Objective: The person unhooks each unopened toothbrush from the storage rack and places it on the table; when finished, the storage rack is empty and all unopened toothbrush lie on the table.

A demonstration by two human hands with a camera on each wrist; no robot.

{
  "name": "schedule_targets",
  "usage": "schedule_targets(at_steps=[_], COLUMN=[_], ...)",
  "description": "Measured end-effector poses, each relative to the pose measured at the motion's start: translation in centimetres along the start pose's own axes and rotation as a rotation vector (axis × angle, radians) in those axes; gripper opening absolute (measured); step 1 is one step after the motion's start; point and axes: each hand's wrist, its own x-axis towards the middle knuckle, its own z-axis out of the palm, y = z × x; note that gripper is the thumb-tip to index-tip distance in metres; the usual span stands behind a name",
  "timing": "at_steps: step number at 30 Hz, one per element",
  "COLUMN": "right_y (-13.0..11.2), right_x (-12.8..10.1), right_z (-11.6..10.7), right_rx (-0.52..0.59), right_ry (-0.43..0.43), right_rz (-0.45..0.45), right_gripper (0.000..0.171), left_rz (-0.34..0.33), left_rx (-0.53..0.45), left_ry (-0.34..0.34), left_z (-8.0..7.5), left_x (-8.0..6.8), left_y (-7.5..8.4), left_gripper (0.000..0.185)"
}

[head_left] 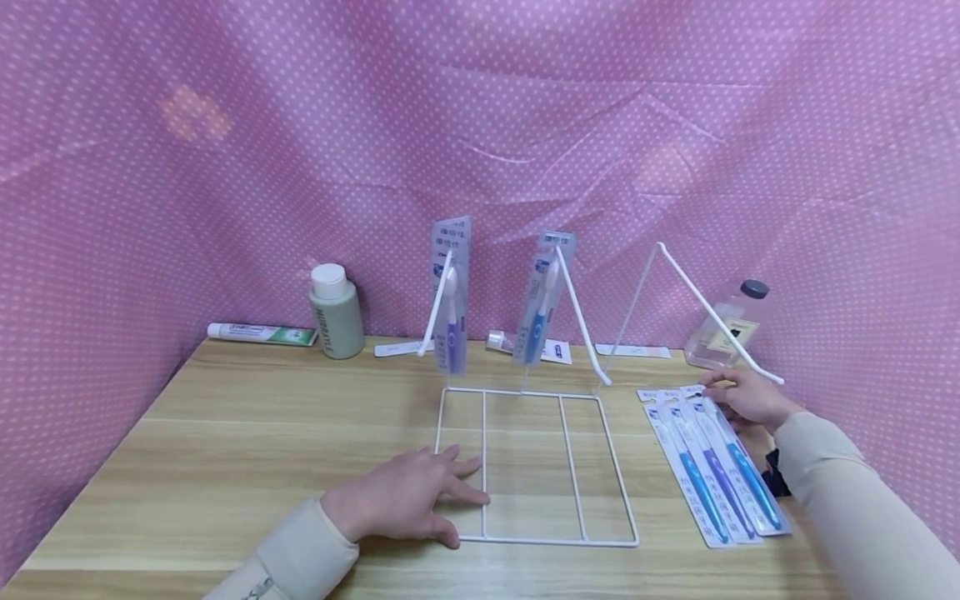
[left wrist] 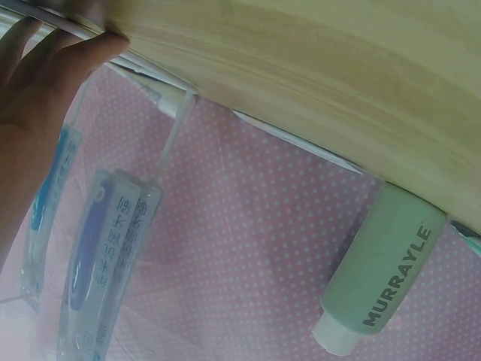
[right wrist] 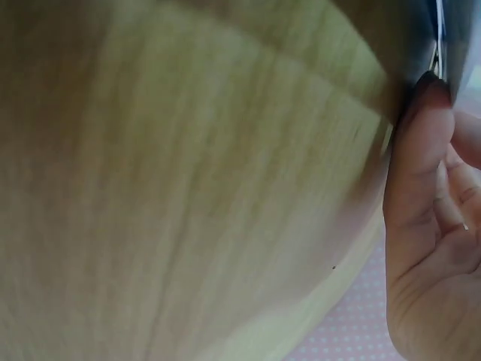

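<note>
1. Toothbrush packs [head_left: 718,471] lie near the right edge of the table [head_left: 247,450]; we see the right hand [head_left: 750,400] pinching one.
2. The left hand [head_left: 405,496], fingers spread, grips nothing, touching the rack [head_left: 540,542].
3. Bottle [head_left: 342,325], back edge: we read "MURRAYLE".

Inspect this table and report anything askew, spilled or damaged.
Slightly askew: the hanging toothbrush packs on the leftmost prong of the white rack overlap unevenly, their edges splayed rather than lined up. Nothing looks spilled or damaged.
</note>
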Motion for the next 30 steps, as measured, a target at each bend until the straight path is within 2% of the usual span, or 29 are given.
schedule_targets(at_steps=[3, 7, 11, 15, 18, 20, 23, 27, 30], right_y=[-0.6, -1.1, -1.2, -1.9, -4.2, -6.5, -10.4, -14.8, -17.4], right_x=[0.0, 0.2, 0.5, 0.0, -1.0, -2.0, -3.5, -4.9, -5.9], right_z=[0.2, 0.4, 0.5, -0.3, -1.2, -1.3, -0.4, 1.8, 3.3], right_rx=[-0.060, -0.119, -0.138, -0.123, -0.107, -0.116, -0.098, -0.043, -0.046], right_ry=[0.030, 0.056, 0.044, 0.014, 0.073, 0.157, 0.225, 0.194, 0.171], right_rz=[0.009, 0.063, 0.096, 0.051, -0.055, -0.139, -0.280, -0.455, -0.519], right_gripper=[0.032, 0.030, 0.031, 0.039, 0.046, 0.047, 0.039, 0.026, 0.025], left_rz=[-0.002, -0.007, -0.016, -0.015, -0.006, -0.005, -0.016, -0.044, -0.051], left_rx=[0.011, 0.013, 0.001, -0.004, -0.001, 0.002, -0.001, -0.007, -0.008], left_ry=[-0.001, -0.004, -0.012, -0.019, -0.017, -0.016, -0.016, -0.027, -0.039], left_z=[-0.1, -0.1, 0.1, 0.2, 0.3, 0.3, 0.3, 0.2, 0.2], left_x=[-0.1, -0.2, -0.2, -0.1, 0.0, 0.0, 0.0, 0.0, 0.0], left_y=[-0.1, -0.1, -0.1, -0.1, 0.1, 0.1, 0.2, 0.1, 0.1], left_gripper=[0.059, 0.060, 0.060, 0.060, 0.060, 0.060, 0.060, 0.060, 0.060])
